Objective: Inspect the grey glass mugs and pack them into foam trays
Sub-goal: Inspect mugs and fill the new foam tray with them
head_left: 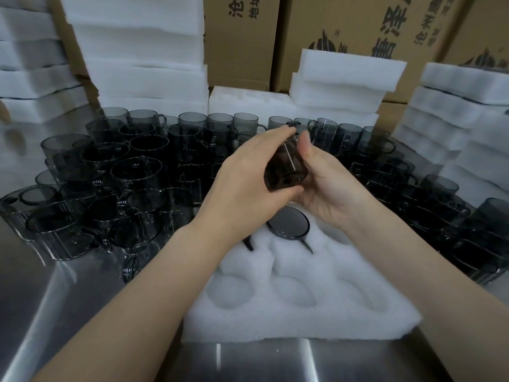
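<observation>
The held mug [286, 169] was largely covered by the left hand [248, 172] and right hand [327, 186]; its handle could not be made out. Beneath them, the foam tray's [303, 299] far pockets and part of the packed mug [287, 223] were hidden. The top edge cut off the cardboard boxes' [344, 28] print.

At centre, one held mug [286, 169] is hovering above one foam tray [303, 312] holding one packed mug [287, 223]; dozens of loose mugs [137, 172] and at least four foam stacks [137, 51] are surrounding them.

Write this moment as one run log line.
step: inspect | left hand, right hand: grip held mug over foam tray | tray: seated mug at back, front pockets empty
</observation>
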The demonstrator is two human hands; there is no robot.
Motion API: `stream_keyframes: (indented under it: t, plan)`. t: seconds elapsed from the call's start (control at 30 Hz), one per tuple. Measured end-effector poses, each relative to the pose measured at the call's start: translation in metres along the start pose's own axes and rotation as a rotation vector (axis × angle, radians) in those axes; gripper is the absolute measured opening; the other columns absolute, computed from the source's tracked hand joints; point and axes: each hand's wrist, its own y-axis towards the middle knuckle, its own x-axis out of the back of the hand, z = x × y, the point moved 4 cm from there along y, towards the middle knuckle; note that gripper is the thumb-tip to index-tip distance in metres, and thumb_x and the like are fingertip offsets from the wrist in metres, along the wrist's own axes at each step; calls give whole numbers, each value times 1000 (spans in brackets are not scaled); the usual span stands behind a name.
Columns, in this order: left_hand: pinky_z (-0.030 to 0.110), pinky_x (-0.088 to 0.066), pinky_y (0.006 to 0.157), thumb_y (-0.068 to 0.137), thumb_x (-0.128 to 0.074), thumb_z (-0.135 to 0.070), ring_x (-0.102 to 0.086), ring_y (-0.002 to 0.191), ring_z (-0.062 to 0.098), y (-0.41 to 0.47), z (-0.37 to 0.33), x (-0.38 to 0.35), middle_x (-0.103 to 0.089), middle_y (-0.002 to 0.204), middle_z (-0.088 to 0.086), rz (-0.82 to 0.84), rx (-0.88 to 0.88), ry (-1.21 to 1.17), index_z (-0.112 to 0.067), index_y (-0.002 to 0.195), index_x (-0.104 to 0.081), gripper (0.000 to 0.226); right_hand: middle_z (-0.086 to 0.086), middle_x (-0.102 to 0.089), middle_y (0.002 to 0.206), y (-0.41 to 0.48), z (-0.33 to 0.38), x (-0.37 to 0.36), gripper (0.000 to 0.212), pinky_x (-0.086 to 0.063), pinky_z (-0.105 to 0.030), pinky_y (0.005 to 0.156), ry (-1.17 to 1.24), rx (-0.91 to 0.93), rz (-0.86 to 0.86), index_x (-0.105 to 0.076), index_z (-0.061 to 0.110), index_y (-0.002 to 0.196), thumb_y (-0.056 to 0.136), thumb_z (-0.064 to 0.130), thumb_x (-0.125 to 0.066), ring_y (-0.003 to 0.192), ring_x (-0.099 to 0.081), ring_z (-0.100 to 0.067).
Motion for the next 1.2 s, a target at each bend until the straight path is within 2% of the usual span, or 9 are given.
stream_keyframes:
  t: [0.13,0.23,0.4,0.57,0.67,0.77,0.87,1.07,1.2]
  plan:
    - [16,-35,108,71,-82,-6,-49,125,7,-1,-5,1,-58,134,-2,-18,-43,-11,-10,136,-53,71,-9,-74,101,-1,3,1,51,-58,-35,61,31,27,-14,-60,10,120,83,46,-57,90,-73,-26]
    - [25,-37,110,71,-83,-5,-51,128,12,-1,-6,2,-58,134,-1,-3,-50,-22,-10,135,-53,71,-10,-72,100,-2,5,2,47,-57,-35,57,48,34,-65,-59,9,123,87,39,-55,85,-72,-26]
    - [31,-37,110,72,-82,-8,-49,130,15,-2,-7,1,-56,134,-2,20,-51,-35,-12,136,-51,72,-8,-73,88,-2,4,8,19,-58,-33,52,51,44,-181,-66,9,110,99,18,-52,73,-70,-21]
    - [28,-33,113,72,-77,-7,-46,131,15,-2,-5,4,-53,136,2,0,-49,-78,-11,134,-52,67,-13,-71,98,-2,3,7,33,-59,-37,62,-22,-26,-141,-68,11,108,89,36,-60,86,-69,-26]
    - [16,-28,111,71,-70,1,-43,131,11,0,-3,5,-49,138,7,4,-61,-68,-10,131,-55,63,-19,-55,101,1,3,10,35,-50,-43,78,-53,-29,-214,-61,9,109,91,39,-59,92,-56,-33]
    - [20,-30,112,70,-67,8,-42,134,14,0,-4,1,-47,139,8,48,-65,-52,-9,131,-55,64,-13,-37,68,1,2,11,26,-40,-29,53,-69,-38,-278,-58,13,86,95,36,-56,57,-43,-26]
    - [30,-31,114,69,-64,6,-41,136,19,1,-3,-3,-47,140,9,69,-79,11,-9,132,-53,66,2,-21,43,0,2,11,44,-31,-20,37,-36,-76,-286,-51,20,57,94,43,-56,35,-26,-13]
    - [23,-38,107,73,-66,9,-54,121,18,1,0,1,-59,127,4,-43,-92,63,-8,131,-58,61,4,-24,47,-1,2,8,43,-31,-21,42,117,-135,-185,-52,19,58,91,46,-51,42,-27,-12]
    - [9,-31,104,74,-74,2,-50,119,4,0,1,6,-59,125,-1,-124,-65,23,-8,131,-58,60,4,-31,52,-3,7,5,32,-28,-21,46,187,-76,-76,-60,18,66,86,42,-51,46,-30,-11]
